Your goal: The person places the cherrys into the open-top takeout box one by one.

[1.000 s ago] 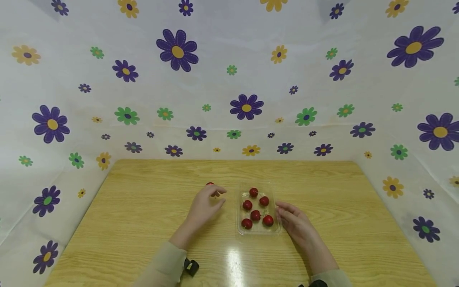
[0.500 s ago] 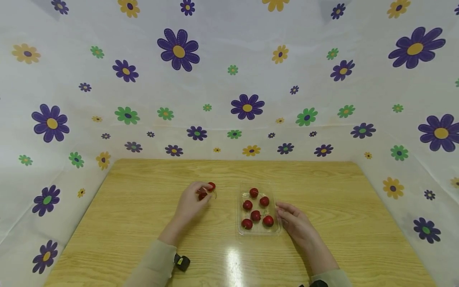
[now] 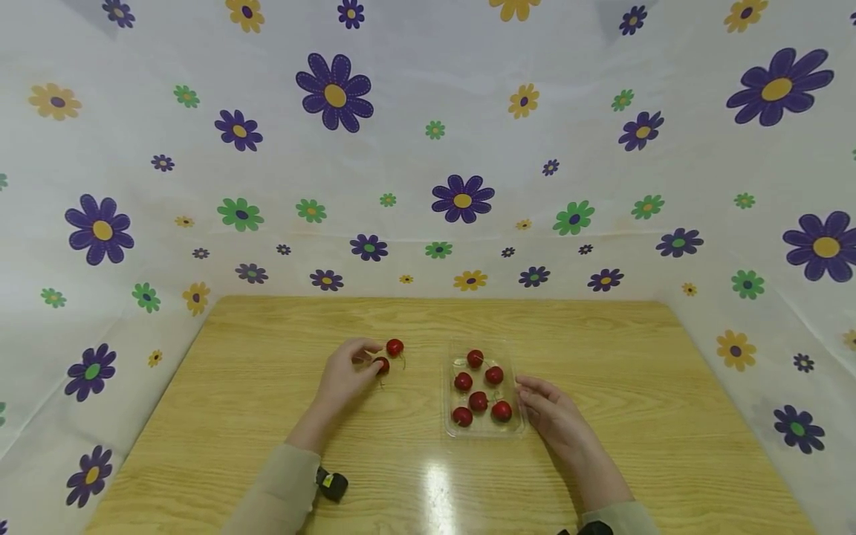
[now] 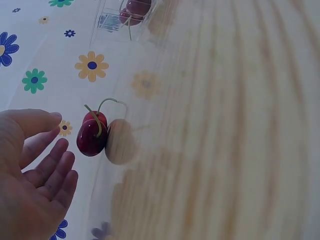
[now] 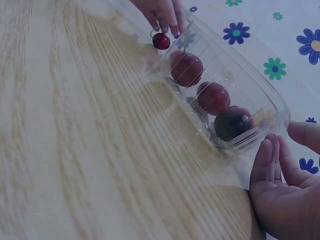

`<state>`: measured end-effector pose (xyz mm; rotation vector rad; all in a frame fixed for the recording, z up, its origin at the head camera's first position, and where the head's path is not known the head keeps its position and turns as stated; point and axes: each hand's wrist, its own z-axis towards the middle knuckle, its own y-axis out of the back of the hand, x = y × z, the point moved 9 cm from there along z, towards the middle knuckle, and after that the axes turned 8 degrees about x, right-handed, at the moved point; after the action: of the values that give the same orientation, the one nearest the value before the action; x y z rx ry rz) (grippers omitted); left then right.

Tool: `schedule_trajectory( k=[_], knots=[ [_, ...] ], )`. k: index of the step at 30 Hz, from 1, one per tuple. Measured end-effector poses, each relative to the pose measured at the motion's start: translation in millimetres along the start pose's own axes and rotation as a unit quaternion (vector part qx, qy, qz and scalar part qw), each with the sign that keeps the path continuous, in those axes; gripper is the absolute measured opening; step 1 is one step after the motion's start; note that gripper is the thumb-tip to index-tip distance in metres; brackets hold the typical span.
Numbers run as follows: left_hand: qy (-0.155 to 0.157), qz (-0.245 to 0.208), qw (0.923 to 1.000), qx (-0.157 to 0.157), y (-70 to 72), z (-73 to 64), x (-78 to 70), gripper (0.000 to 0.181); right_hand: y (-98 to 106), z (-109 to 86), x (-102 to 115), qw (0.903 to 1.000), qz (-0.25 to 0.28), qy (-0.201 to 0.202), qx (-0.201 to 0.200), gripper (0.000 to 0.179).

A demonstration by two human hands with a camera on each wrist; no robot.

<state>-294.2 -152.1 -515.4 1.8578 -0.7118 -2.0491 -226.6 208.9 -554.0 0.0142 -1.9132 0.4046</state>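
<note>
In the head view two red cherries with stems lie on the table left of a clear plastic box: a farther cherry (image 3: 394, 347) and a nearer cherry (image 3: 382, 365). My left hand (image 3: 348, 375) is beside them, thumb and fingers spread apart. From the left wrist, a gap shows between these fingers (image 4: 59, 160) and the dark red cherry (image 4: 92, 137). Several more cherries sit inside the clear box (image 3: 446, 425). My right hand (image 3: 560, 422) rests its extended fingers against the box's right side; the right wrist view shows fingertips right at the wall (image 5: 280, 107).
A wood-grain table (image 3: 281, 327) carries everything. White cloth with purple, yellow and green flowers (image 3: 461, 200) rises behind it and along both sides. Each wrist wears a black device, such as the left one (image 3: 332, 484).
My left hand has moved left, away from the box, and its fingers have drawn back from the two cherries, which now show more fully. The right hand and box have stayed put.
</note>
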Motion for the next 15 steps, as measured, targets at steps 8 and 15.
schedule_trajectory(
  k=[8,15],
  knots=[
    [0.019,-0.003,0.9997,0.014,-1.5,1.2,10.9,0.023,1.6,2.0,-2.4,1.0000,-0.002,-0.005,-0.002,0.039],
    [0.033,0.002,0.9992,0.021,-4.5,3.8,20.5,0.023,2.1,3.0,-3.0,1.0000,0.003,0.003,0.002,0.037]
  ],
)
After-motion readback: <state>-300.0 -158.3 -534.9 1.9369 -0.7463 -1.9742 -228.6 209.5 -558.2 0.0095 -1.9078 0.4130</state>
